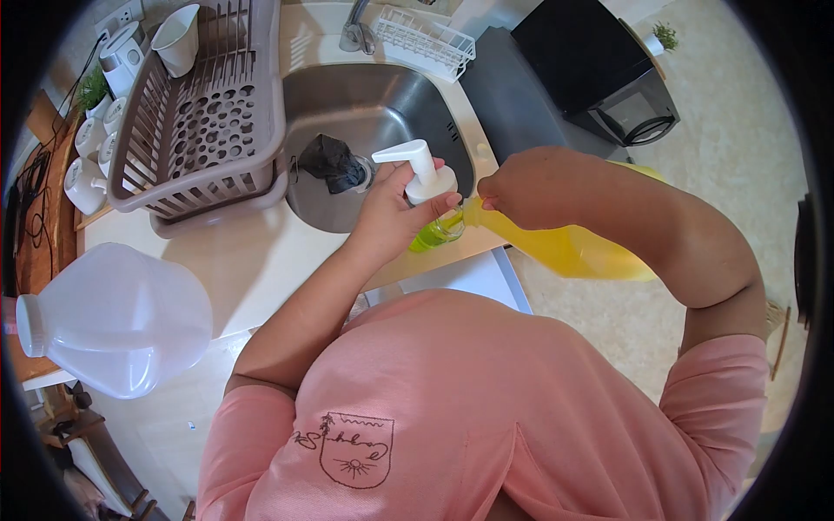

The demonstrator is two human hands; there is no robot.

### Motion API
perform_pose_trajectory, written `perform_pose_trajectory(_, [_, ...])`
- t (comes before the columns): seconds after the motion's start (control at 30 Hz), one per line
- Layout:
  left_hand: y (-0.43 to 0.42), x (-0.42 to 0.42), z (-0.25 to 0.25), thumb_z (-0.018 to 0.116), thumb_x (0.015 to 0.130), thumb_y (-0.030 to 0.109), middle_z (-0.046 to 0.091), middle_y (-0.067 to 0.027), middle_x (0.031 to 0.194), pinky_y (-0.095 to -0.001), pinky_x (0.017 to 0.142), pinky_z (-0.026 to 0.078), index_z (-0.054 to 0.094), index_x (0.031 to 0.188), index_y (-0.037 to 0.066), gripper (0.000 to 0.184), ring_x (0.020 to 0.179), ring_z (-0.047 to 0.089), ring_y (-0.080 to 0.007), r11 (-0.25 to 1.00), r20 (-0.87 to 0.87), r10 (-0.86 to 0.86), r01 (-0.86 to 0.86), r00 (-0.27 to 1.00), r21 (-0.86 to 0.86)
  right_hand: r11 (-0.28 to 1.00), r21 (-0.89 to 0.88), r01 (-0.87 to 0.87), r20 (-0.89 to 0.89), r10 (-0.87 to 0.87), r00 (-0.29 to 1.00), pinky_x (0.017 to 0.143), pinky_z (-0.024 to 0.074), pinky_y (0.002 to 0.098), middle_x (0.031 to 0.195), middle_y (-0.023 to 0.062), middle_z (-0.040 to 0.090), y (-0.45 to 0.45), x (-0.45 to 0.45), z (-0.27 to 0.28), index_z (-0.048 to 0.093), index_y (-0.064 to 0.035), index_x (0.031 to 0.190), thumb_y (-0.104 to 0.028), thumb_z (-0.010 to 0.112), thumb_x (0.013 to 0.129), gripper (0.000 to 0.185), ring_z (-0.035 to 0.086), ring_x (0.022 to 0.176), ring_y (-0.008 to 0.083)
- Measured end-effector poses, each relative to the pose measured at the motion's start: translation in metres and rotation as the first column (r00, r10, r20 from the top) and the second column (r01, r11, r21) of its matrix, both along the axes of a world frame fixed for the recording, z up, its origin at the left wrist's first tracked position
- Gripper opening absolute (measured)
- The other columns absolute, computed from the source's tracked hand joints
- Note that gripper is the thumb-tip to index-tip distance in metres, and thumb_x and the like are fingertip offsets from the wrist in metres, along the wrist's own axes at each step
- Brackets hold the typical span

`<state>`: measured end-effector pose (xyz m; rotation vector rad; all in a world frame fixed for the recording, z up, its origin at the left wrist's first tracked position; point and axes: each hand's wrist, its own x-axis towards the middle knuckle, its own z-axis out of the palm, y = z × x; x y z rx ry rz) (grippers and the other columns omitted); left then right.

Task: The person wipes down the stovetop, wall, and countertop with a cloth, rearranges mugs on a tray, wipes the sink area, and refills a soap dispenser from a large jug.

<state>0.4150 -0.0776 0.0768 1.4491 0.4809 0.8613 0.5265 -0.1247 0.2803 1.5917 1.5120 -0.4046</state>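
My left hand [389,213] is closed around a white pump top [426,178], its nozzle pointing left over the sink. Just under the thumb is a clear bottle [426,238] with bright green liquid inside; whether the same hand also grips it is partly hidden. My right hand [532,187] is closed on a large yellow jug [573,250], tilted on its side. The jug's narrow mouth end meets the clear bottle's top. My right forearm covers much of the jug. A dark crumpled cloth or bag [328,161] lies in the steel sink [382,87].
A brown dish rack [195,174] with a white pitcher [176,42] stands left of the sink, near several white mugs [84,184]. A big translucent jug [139,304] sits at the left counter edge. A white wire rack [424,43] and black appliance [582,61] are beyond.
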Motion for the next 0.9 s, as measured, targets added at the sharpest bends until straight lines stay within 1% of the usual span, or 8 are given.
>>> perform_pose_trajectory(0.1, [0.0009,0.0001,-0.0013,0.081,0.081,0.038,0.05,-0.0152,0.123,-0.0344,0.091,0.049,0.063,0.122,0.008,0.054,0.111,0.056,-0.0266,1.0,0.018,-0.001,0.001,1.0,0.016,1.0,0.004,-0.006,0.005,0.006,1.0,0.085,0.051,0.0429,0.102,0.0115,0.069,0.0015,-0.0003,-0.0009,0.064,-0.0138,0.12,-0.028,0.049,0.101,0.029,0.066,0.097,0.0303])
perform_pose_trajectory(0.17, [0.0015,-0.0026,0.0035,0.08,0.081,0.038,0.051,-0.0155,0.123,-0.0342,0.09,0.049,0.063,0.122,0.007,0.054,0.111,0.057,-0.027,1.0,-0.032,0.006,-0.006,0.999,0.027,1.0,0.0,-0.003,0.008,0.003,1.0,0.085,0.0509,0.043,0.102,0.0115,0.069,0.0018,-0.0003,-0.0009,0.064,-0.0136,0.12,-0.029,0.049,0.101,0.029,0.066,0.098,0.0301])
perform_pose_trajectory(0.37, [0.0019,-0.0016,0.0008,0.08,0.081,0.04,0.051,-0.0159,0.122,-0.0344,0.091,0.049,0.063,0.122,0.007,0.055,0.112,0.057,-0.0272,1.0,-0.012,-0.007,0.007,1.0,0.002,1.0,-0.024,0.015,0.018,-0.014,1.0,0.086,0.0507,0.0431,0.104,0.0115,0.069,0.0034,-0.0033,0.0017,0.064,-0.013,0.121,-0.029,0.048,0.102,0.03,0.065,0.099,0.0297])
perform_pose_trajectory(0.5, [0.0021,-0.002,0.001,0.08,0.08,0.04,0.05,-0.0158,0.123,-0.0346,0.091,0.049,0.063,0.121,0.007,0.055,0.112,0.057,-0.027,1.0,-0.016,-0.004,0.005,1.0,0.013,0.999,-0.041,0.027,0.031,-0.026,0.999,0.085,0.0507,0.0429,0.104,0.0112,0.069,0.004,-0.0042,0.0014,0.063,-0.0135,0.122,-0.031,0.048,0.102,0.03,0.065,0.098,0.0296])
perform_pose_trajectory(0.57, [0.0022,-0.0027,0.0005,0.077,0.085,0.035,0.048,-0.0104,0.126,-0.0315,0.098,0.044,0.059,0.128,0.01,0.052,0.115,0.054,-0.02,0.999,-0.046,-0.048,0.049,0.998,0.013,0.999,-0.043,0.029,0.03,-0.028,0.999,0.085,0.0506,0.043,0.104,0.0111,0.069,0.0041,-0.0041,0.0016,0.063,-0.0136,0.122,-0.031,0.048,0.102,0.03,0.065,0.098,0.0296])
perform_pose_trajectory(0.7, [0.0028,-0.0032,0.0024,0.077,0.085,0.034,0.048,-0.0104,0.126,-0.0314,0.098,0.044,0.059,0.128,0.01,0.052,0.115,0.054,-0.0201,0.998,-0.057,-0.051,0.053,0.997,0.035,0.997,-0.06,0.037,0.03,-0.035,0.999,0.085,0.0501,0.0439,0.105,0.0112,0.068,0.0055,-0.0051,0.0007,0.063,-0.0141,0.122,-0.031,0.048,0.102,0.03,0.065,0.099,0.0297])
perform_pose_trajectory(0.9, [0.0012,-0.0011,0.0019,0.077,0.085,0.033,0.048,-0.01,0.125,-0.0312,0.098,0.044,0.06,0.127,0.008,0.052,0.115,0.054,-0.0198,0.998,-0.039,-0.055,0.056,0.998,0.019,0.997,-0.051,0.055,0.03,-0.053,0.998,0.087,0.0492,0.0442,0.105,0.0114,0.068,0.0065,-0.0048,-0.0059,0.064,-0.0143,0.121,-0.032,0.047,0.102,0.03,0.064,0.102,0.0294])
